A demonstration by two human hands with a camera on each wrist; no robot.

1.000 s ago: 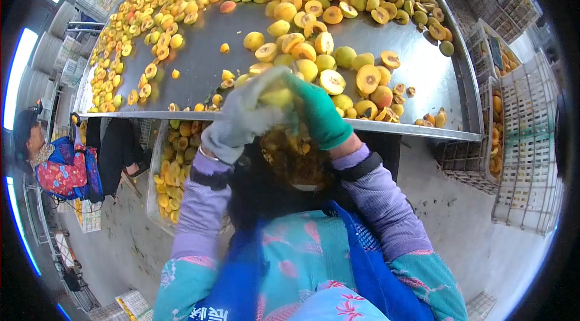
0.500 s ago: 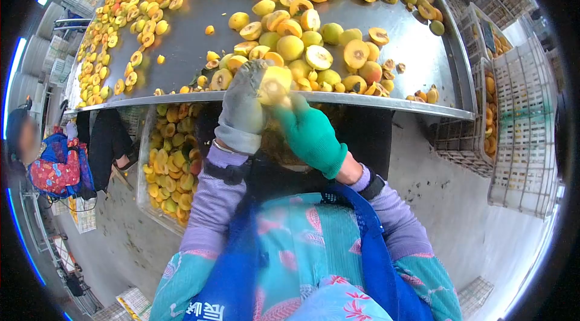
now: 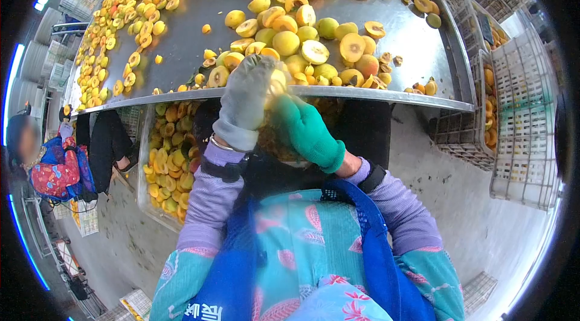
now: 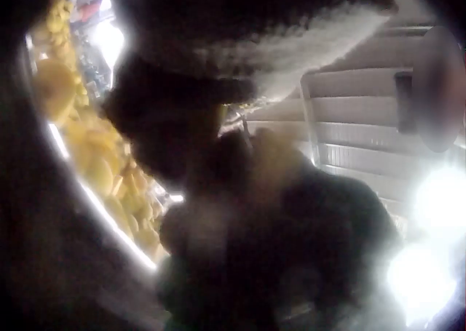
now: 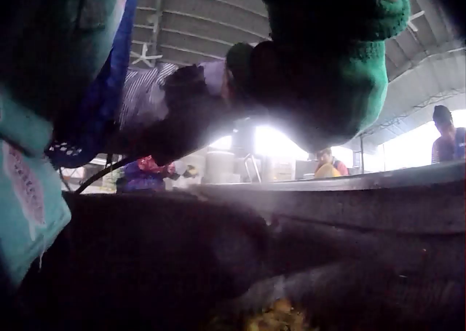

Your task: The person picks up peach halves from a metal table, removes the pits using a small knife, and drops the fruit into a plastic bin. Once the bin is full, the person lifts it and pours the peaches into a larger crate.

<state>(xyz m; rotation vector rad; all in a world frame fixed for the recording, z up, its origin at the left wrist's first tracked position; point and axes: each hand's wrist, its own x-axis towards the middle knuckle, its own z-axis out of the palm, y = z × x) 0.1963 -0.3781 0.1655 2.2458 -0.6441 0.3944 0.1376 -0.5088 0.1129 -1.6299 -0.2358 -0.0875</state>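
Observation:
My left hand (image 3: 248, 91), in a grey glove, grips a cut yellow peach (image 3: 278, 82) just over the near edge of the metal table. Close against the fruit are the blurred fingertips of my right hand (image 3: 308, 134), which wears a green glove. In the right wrist view the green glove (image 5: 328, 91) is rounded and mostly in shadow. I cannot tell what the right fingers hold. Whole and halved peaches (image 3: 286, 43) lie heaped beyond both hands, several showing their stones. The left wrist view is dark and blurred around the hands.
The metal table (image 3: 181, 49) has a raised rim and more peach halves at its left. A crate of peach halves (image 3: 171, 164) stands below at the left. Stacked plastic crates (image 3: 524, 121) are on the right. Another person (image 3: 57, 164) sits at the left.
Both hands came back from over the table edge and turned, showing the peach's cut face midway. Since then they have stayed almost in place, fruit between them, right fingers still blurred.

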